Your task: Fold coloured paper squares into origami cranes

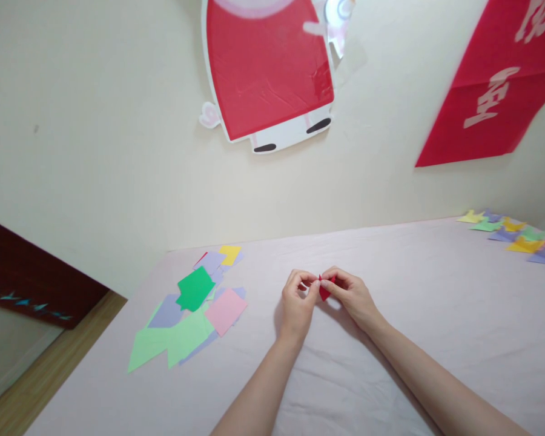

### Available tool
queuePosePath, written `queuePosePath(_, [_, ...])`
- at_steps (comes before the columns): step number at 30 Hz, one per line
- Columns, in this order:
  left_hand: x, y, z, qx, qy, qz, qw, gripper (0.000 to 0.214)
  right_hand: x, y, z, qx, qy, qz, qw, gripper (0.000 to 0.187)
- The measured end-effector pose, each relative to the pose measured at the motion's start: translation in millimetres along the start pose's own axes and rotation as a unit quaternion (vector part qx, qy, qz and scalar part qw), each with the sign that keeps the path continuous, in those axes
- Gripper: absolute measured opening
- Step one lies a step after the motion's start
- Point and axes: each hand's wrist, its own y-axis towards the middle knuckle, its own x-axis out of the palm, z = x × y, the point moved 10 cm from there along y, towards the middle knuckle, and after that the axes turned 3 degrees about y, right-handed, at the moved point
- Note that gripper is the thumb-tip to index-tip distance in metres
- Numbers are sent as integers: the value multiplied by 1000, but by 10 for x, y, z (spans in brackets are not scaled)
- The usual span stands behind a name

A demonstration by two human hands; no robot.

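A small piece of folded red paper [326, 288] is pinched between my two hands, just above the cloth-covered table. My left hand [298, 303] grips its left tip with thumb and forefinger. From the other side, my right hand [350, 298] holds it between thumb and bent fingers. Parts of the paper are covered by the fingers, so its full folded shape cannot be made out.
Loose coloured paper sheets, among them a green piece [196, 288] and a pink one [226, 311], lie on the table [131, 399] to the left. Several folded paper figures [527, 244] stand at the far right. A wall [118, 151] rises behind the table.
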Motion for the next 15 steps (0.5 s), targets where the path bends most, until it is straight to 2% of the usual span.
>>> queuePosePath(6, [-16,-5,29,8,3,4,1000,5,-24,14,-45,-30,-16,11,999,23])
queuePosePath(15, [-25,-8,61,7,7,4,1000,5,-12,4,-53,-35,-27,4,999,21])
